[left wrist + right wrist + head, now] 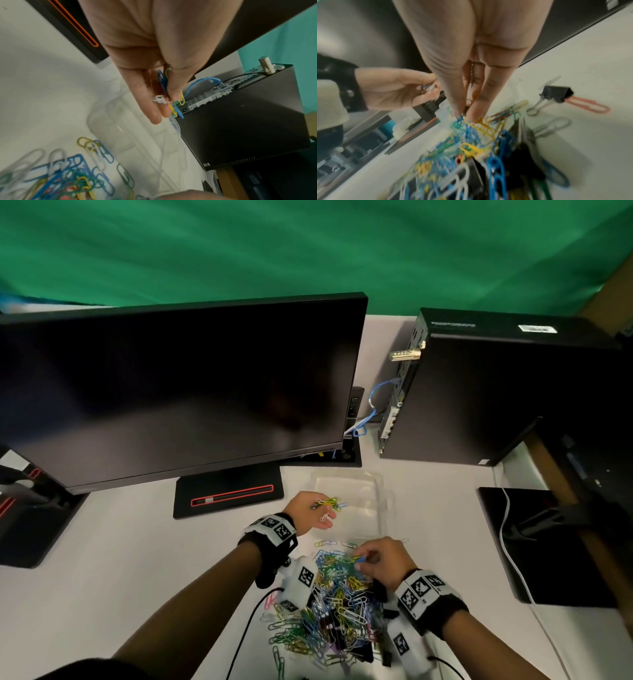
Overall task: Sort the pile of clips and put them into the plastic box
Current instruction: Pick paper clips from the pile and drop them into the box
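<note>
A pile of coloured paper clips and black binder clips (335, 604) lies on the white desk in front of me. Behind it stands the clear plastic box (363, 491), open. My left hand (329, 510) hovers over the box's near left corner and pinches a small bunch of yellow, green, blue and white clips (331, 503). The left wrist view shows this bunch (171, 97) held between thumb and fingers of that hand (169, 106), above the box (123, 129). My right hand (358, 559) is at the far edge of the pile. Its thumb and finger pinch a blue clip (459, 119) at the top of the pile (479, 155).
A dark monitor (178, 392) on a black base (227, 494) stands behind the box at the left. To the right is a black computer case (496, 392). A black pad with a white cable (541, 542) lies at the right. A loose black binder clip (556, 93) sits beside the pile.
</note>
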